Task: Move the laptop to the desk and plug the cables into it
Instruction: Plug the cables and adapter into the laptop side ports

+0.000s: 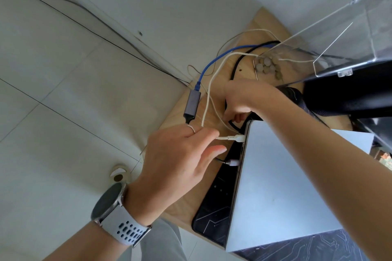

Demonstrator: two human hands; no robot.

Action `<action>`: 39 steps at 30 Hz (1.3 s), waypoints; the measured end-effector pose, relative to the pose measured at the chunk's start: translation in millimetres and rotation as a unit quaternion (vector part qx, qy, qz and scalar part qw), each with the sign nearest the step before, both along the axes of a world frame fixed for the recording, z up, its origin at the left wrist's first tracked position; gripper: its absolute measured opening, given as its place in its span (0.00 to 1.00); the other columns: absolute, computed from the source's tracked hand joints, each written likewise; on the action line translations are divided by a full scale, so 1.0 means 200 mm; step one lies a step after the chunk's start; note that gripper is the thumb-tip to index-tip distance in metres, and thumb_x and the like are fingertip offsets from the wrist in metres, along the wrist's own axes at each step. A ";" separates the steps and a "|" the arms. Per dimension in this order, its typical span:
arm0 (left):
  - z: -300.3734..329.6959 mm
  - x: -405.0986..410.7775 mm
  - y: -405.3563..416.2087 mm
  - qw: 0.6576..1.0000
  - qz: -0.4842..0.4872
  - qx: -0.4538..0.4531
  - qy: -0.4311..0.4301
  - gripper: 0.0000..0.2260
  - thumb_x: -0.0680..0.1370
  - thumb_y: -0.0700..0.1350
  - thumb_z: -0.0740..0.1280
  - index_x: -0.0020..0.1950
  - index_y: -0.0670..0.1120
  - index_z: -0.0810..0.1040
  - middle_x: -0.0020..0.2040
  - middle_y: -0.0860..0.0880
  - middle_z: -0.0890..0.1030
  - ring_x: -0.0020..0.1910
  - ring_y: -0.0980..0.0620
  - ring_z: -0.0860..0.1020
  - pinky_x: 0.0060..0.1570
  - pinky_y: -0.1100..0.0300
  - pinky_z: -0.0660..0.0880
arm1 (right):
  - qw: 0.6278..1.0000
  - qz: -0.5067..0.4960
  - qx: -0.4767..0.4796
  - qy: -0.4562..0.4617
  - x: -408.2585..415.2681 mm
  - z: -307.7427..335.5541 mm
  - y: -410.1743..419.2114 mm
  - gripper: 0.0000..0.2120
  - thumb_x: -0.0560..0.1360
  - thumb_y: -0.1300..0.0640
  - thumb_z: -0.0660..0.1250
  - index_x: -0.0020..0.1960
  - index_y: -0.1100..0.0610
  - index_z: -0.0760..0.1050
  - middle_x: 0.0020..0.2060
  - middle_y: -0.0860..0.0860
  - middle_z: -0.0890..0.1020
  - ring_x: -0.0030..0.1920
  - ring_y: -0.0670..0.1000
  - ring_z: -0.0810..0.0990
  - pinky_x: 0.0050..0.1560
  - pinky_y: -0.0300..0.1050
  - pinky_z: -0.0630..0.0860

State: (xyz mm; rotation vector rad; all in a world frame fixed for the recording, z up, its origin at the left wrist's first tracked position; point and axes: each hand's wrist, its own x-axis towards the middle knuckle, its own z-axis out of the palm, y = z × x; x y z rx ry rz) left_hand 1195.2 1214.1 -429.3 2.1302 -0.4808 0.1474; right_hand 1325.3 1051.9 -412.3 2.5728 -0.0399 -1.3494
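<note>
Where pale floor tiles [63, 112] meet it, a wooden counter [182, 203] is seen. The closed laptop [282, 186] lies there; left hand [180, 163] fingers pinch a plugged white cable [231, 137], right hand [237, 101] fingers are curled on a black cable [234, 125].

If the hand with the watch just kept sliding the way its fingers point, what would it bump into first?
Most likely the white plug seated in the laptop's side edge; the left hand already holds its cable. The laptop's edge follows right behind, though depth is hard to judge.

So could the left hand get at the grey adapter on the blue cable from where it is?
Probably yes. The grey adapter lies uncovered at the desk edge just beyond the left hand, with only the thin white cable running alongside it.
</note>
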 end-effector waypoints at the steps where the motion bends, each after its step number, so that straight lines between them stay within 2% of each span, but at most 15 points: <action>1: 0.01 0.03 0.00 1.000 0.003 -0.005 -0.001 0.13 0.77 0.53 0.66 0.44 0.46 0.84 0.29 0.53 0.80 0.24 0.56 0.69 0.22 0.55 0.70 | 1.000 -0.005 0.000 0.019 0.00 -0.01 0.00 0.10 0.69 0.51 0.73 0.38 0.57 0.78 0.32 0.50 0.84 0.35 0.50 0.84 0.44 0.45 0.80; 3: 0.02 0.09 0.01 1.000 0.005 -0.021 -0.004 0.14 0.77 0.54 0.65 0.43 0.45 0.84 0.30 0.54 0.81 0.25 0.59 0.68 0.23 0.57 0.70 | 0.999 -0.006 -0.001 0.031 0.00 -0.01 0.00 0.10 0.68 0.52 0.74 0.38 0.57 0.77 0.34 0.51 0.84 0.36 0.51 0.85 0.46 0.47 0.81; 5: 0.03 0.14 0.01 0.999 0.010 -0.048 -0.005 0.15 0.77 0.53 0.64 0.42 0.44 0.84 0.29 0.53 0.80 0.24 0.58 0.71 0.23 0.57 0.71 | 0.999 -0.025 0.013 0.028 -0.01 0.01 -0.02 0.08 0.69 0.55 0.73 0.37 0.57 0.77 0.33 0.51 0.84 0.34 0.49 0.84 0.40 0.42 0.80; 10: 0.04 0.24 -0.01 0.997 0.052 -0.064 0.016 0.14 0.76 0.52 0.65 0.42 0.43 0.83 0.29 0.50 0.81 0.28 0.52 0.79 0.28 0.55 0.78 | 0.992 -0.016 0.055 -0.115 0.00 0.17 -0.05 0.11 0.72 0.57 0.64 0.32 0.58 0.71 0.30 0.53 0.75 0.31 0.52 0.73 0.30 0.42 0.66; 12: 0.05 0.29 -0.04 0.997 0.061 -0.048 0.020 0.11 0.76 0.50 0.67 0.42 0.44 0.83 0.29 0.51 0.81 0.28 0.53 0.79 0.29 0.56 0.77 | 0.985 -0.024 0.082 -0.148 0.00 0.24 -0.06 0.12 0.73 0.59 0.62 0.31 0.58 0.69 0.31 0.55 0.77 0.32 0.53 0.72 0.30 0.43 0.64; 16: 0.12 0.38 -0.14 0.996 0.059 -0.053 0.036 0.08 0.75 0.47 0.68 0.43 0.44 0.83 0.32 0.53 0.82 0.30 0.57 0.78 0.33 0.64 0.73 | 0.978 0.016 0.091 -0.187 0.02 0.36 -0.07 0.10 0.74 0.60 0.63 0.38 0.64 0.79 0.37 0.57 0.84 0.39 0.57 0.81 0.40 0.47 0.75; 19: 0.16 0.41 -0.22 0.983 0.025 -0.117 0.136 0.07 0.77 0.45 0.67 0.44 0.45 0.83 0.38 0.53 0.84 0.38 0.57 0.82 0.41 0.55 0.80 | 0.960 -0.091 0.170 -0.201 0.04 0.44 -0.09 0.12 0.76 0.57 0.66 0.39 0.63 0.79 0.32 0.54 0.82 0.35 0.52 0.81 0.46 0.49 0.79; 21: 0.20 0.41 -0.26 0.938 0.009 -0.207 0.278 0.05 0.77 0.44 0.67 0.44 0.47 0.82 0.40 0.52 0.84 0.42 0.56 0.82 0.44 0.52 0.82 | 0.938 -0.163 0.227 -0.203 0.04 0.48 -0.10 0.10 0.76 0.59 0.67 0.40 0.64 0.80 0.31 0.55 0.83 0.34 0.53 0.82 0.49 0.52 0.81; 23: 0.23 0.41 -0.29 0.857 0.005 -0.299 0.420 0.03 0.77 0.45 0.67 0.46 0.48 0.81 0.44 0.51 0.84 0.46 0.55 0.82 0.44 0.54 0.82 | 0.926 -0.198 0.256 -0.192 0.04 0.51 -0.09 0.07 0.76 0.62 0.66 0.43 0.64 0.81 0.33 0.56 0.83 0.37 0.53 0.83 0.51 0.54 0.81; 26: 0.27 0.43 -0.33 0.754 0.031 -0.391 0.528 0.10 0.76 0.48 0.69 0.52 0.44 0.76 0.49 0.47 0.84 0.50 0.50 0.81 0.44 0.52 0.82 | 0.910 -0.229 0.279 -0.202 0.04 0.54 -0.08 0.06 0.74 0.65 0.65 0.48 0.62 0.81 0.38 0.57 0.83 0.40 0.53 0.82 0.54 0.54 0.80; 31: 0.33 0.42 -0.33 0.635 0.036 -0.516 0.573 0.02 0.79 0.43 0.65 0.51 0.48 0.74 0.45 0.47 0.85 0.50 0.47 0.84 0.50 0.50 0.81 | 0.847 -0.329 0.391 -0.148 0.00 0.55 -0.02 0.13 0.73 0.66 0.66 0.56 0.59 0.78 0.51 0.61 0.83 0.50 0.56 0.83 0.56 0.54 0.79; 33: 0.35 0.41 -0.30 0.605 0.040 -0.546 0.579 0.03 0.80 0.40 0.62 0.49 0.47 0.74 0.40 0.48 0.84 0.47 0.48 0.84 0.47 0.54 0.81 | 0.867 -0.280 0.383 -0.151 -0.03 0.56 0.00 0.14 0.74 0.63 0.65 0.59 0.55 0.77 0.54 0.54 0.81 0.53 0.52 0.81 0.56 0.47 0.77; 35: 0.35 0.41 -0.26 0.588 0.037 -0.561 0.581 0.04 0.80 0.38 0.60 0.50 0.45 0.72 0.40 0.47 0.85 0.44 0.47 0.84 0.43 0.56 0.81 | 0.900 -0.148 0.331 -0.240 -0.05 0.64 0.01 0.14 0.75 0.62 0.62 0.58 0.53 0.79 0.53 0.46 0.80 0.53 0.44 0.78 0.53 0.36 0.73; 37: 0.32 0.42 -0.20 0.553 0.034 -0.597 0.581 0.06 0.80 0.37 0.59 0.56 0.44 0.72 0.44 0.43 0.85 0.43 0.47 0.84 0.40 0.58 0.81 | 0.848 -0.133 0.348 -0.377 -0.07 0.75 -0.03 0.15 0.74 0.65 0.61 0.50 0.53 0.83 0.46 0.45 0.84 0.45 0.42 0.81 0.44 0.31 0.73; 39: 0.31 0.44 -0.14 0.513 0.030 -0.633 0.579 0.11 0.79 0.37 0.59 0.60 0.41 0.73 0.45 0.41 0.85 0.41 0.49 0.83 0.38 0.60 0.81 | 0.769 -0.211 0.426 -0.427 -0.09 0.84 -0.12 0.14 0.72 0.67 0.61 0.44 0.55 0.84 0.37 0.48 0.85 0.38 0.45 0.83 0.40 0.34 0.75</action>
